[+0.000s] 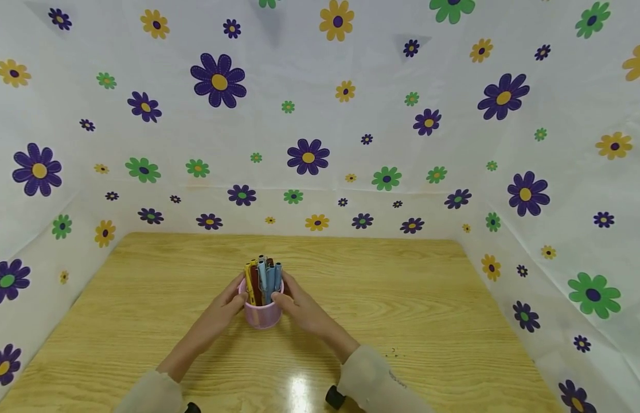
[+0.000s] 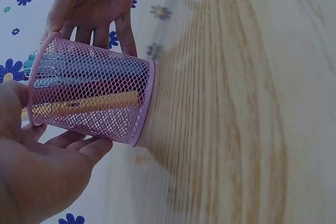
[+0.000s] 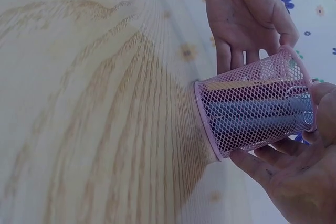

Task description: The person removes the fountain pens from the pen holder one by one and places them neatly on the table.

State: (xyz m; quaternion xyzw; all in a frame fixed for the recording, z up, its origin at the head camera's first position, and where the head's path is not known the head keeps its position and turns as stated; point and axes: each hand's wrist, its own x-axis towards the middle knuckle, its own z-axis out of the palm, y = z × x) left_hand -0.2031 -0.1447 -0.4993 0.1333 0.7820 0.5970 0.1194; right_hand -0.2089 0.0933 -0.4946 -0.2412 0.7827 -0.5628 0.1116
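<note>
A pink mesh pen cup [image 1: 263,317] stands upright on the wooden table, filled with several pens [image 1: 263,281] in yellow, dark red and light blue. My left hand [image 1: 227,304] grips its left side, thumb at the rim and fingers around the wall. On the opposite side, my right hand [image 1: 301,307] holds it the same way, with its thumb over the rim. The left wrist view shows the cup's mesh wall [image 2: 94,90] between both palms, its base close to the tabletop. Through the mesh [image 3: 257,108] in the right wrist view, blue and yellow pen barrels show.
The wood-grain table [image 1: 402,287] spreads out around the cup. White sheets with printed flowers [image 1: 308,156] stand along its back and both sides. A few dark specks [image 1: 394,352] lie on the table near the right sleeve [image 1: 377,381]. Black devices [image 1: 335,397] sit at the wrists.
</note>
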